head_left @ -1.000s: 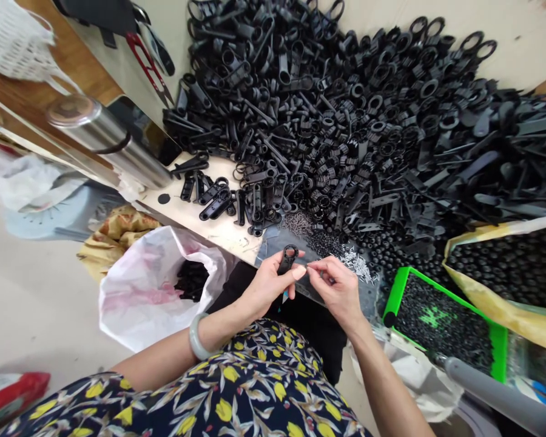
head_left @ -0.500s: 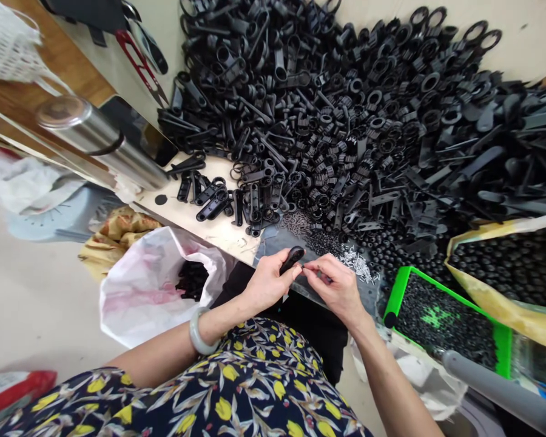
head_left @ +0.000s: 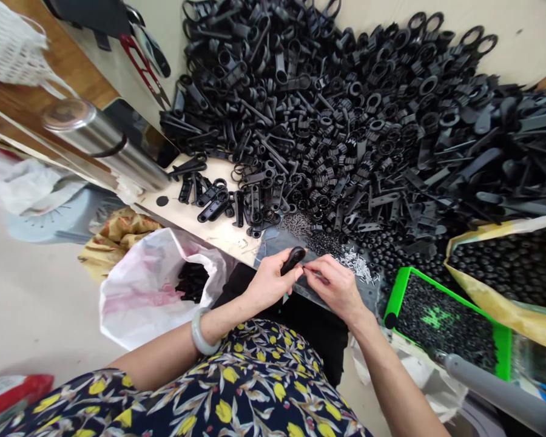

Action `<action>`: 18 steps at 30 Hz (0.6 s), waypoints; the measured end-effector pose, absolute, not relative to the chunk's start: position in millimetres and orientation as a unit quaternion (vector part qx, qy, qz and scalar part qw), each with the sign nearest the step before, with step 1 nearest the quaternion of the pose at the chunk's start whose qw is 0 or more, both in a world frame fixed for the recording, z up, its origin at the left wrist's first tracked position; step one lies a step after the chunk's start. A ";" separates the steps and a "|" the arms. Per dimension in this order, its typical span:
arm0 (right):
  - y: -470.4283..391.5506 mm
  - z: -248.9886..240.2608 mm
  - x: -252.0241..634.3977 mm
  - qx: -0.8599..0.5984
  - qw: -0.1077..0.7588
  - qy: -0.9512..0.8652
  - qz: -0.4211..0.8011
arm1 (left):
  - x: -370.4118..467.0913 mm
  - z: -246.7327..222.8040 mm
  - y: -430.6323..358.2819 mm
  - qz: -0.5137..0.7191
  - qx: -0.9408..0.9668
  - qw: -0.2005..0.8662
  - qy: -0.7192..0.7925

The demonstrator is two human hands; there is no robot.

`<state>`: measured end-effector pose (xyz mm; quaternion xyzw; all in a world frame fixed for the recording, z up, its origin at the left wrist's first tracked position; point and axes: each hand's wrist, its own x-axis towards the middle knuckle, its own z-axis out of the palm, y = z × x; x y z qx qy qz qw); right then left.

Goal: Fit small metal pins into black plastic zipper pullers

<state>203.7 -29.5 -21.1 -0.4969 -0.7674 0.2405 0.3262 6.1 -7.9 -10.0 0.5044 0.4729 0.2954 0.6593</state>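
Observation:
My left hand (head_left: 269, 280) is closed around a black plastic handle-shaped part (head_left: 293, 260), whose rounded end sticks up past the thumb. Close beside it, my right hand (head_left: 331, 280) pinches thumb and forefinger together at the lower end of that part. Whatever small piece lies between the right fingertips is too small to name. Both hands are held over the near table edge. Just beyond them lie small silver pins (head_left: 358, 264), tiny black pieces (head_left: 324, 244) and little brownish screws or springs (head_left: 295, 224).
Black plastic parts (head_left: 309, 109) are heaped across the table. At right stand a green tray (head_left: 395, 297) of black bits and a yellow-edged sack (head_left: 477, 279). On the left are a steel flask (head_left: 104, 142), red-handled scissors (head_left: 141, 67) and a white bag (head_left: 136, 297).
Both hands stay almost in place. The right fingers have shifted slightly at the lower end of the black part, and the view has moved a little.

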 end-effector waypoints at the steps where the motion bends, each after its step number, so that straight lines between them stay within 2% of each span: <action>1: -29.5 -21.2 204.5 -0.503 0.335 -0.760 0.238 | 6.9 -10.0 -7.0 0.298 0.470 0.690 0.464; 4: -29.6 -20.5 206.8 -0.524 0.360 -0.735 0.237 | 9.5 -8.2 -3.9 0.304 0.399 0.746 0.438; 8: -29.0 -20.2 207.7 -0.519 0.371 -0.731 0.242 | 11.0 -6.4 -1.7 0.309 0.397 0.749 0.432; 18: -28.4 -19.8 208.8 -0.488 0.367 -0.758 0.228 | 8.6 -1.6 -6.9 0.273 0.596 0.592 0.469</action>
